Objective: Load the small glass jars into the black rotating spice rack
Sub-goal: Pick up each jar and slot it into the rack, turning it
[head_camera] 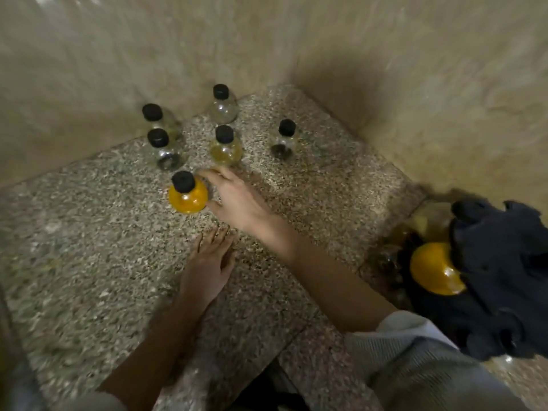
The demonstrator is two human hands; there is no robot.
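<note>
Several small round glass jars with black caps stand on the speckled granite counter (89,262). The nearest jar (187,197) holds orange powder. Behind it stand a pale yellow jar (226,148), a dark-bottomed jar (167,152), a clear jar (224,106), another clear jar (157,118) and a jar with dark contents (283,142). My right hand (237,200) reaches beside the orange jar, fingers apart and touching its right side, not closed around it. My left hand (209,265) lies flat on the counter, holding nothing. The black spice rack (498,277) at the right edge carries an orange jar (433,268).
Beige tiled walls (415,84) meet in a corner behind the jars. The counter steps down at the right where the rack sits. My grey sleeve (415,351) covers the lower right.
</note>
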